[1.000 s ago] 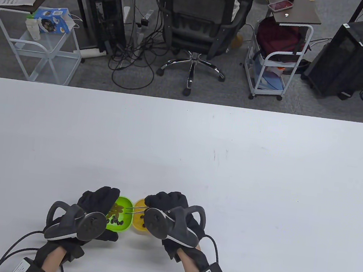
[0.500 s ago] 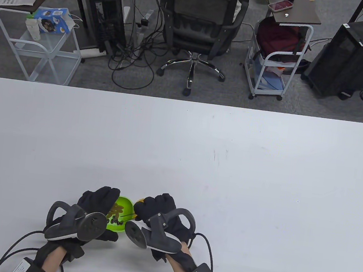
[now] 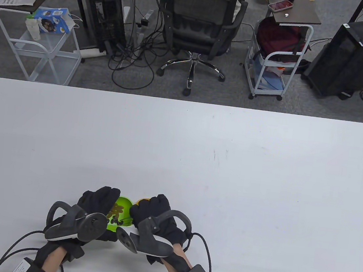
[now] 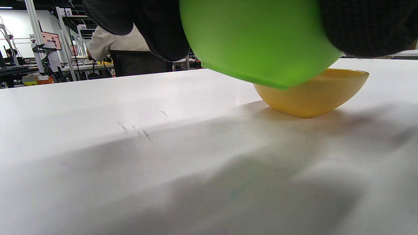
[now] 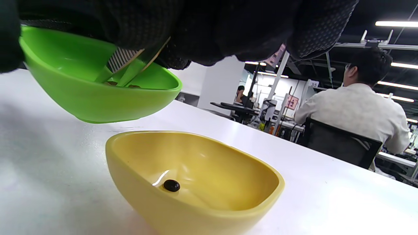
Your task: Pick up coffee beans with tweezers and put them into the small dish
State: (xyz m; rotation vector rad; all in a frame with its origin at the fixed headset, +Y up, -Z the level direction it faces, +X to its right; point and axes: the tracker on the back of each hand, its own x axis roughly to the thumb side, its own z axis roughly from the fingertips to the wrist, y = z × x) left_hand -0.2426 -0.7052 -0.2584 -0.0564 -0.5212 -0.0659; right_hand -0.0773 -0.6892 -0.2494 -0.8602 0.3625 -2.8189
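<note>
My left hand (image 3: 93, 208) grips the green dish (image 3: 122, 213) and holds it tilted, lifted off the table. Several dark coffee beans (image 3: 117, 222) lie in it. My right hand (image 3: 152, 215) holds metal tweezers (image 5: 130, 67) whose tips reach down into the green dish (image 5: 98, 88). The yellow dish (image 5: 196, 192) stands on the table just right of the green one, mostly hidden under my right hand in the table view, only its rim (image 3: 142, 200) showing. One bean (image 5: 171, 185) lies in the part of it that I see. The left wrist view shows the green dish's underside (image 4: 258, 39) above the yellow dish (image 4: 313, 94).
The white table (image 3: 232, 155) stretches wide beyond and to the right of both dishes. Behind its far edge stand an office chair (image 3: 198, 22) with a seated person, two white carts (image 3: 37, 45) and a black computer tower (image 3: 356, 55).
My right hand has moved left from over the yellow dish to the green dish, covering most of the yellow one. The tweezers now reach into the green dish. My left hand has stayed still.
</note>
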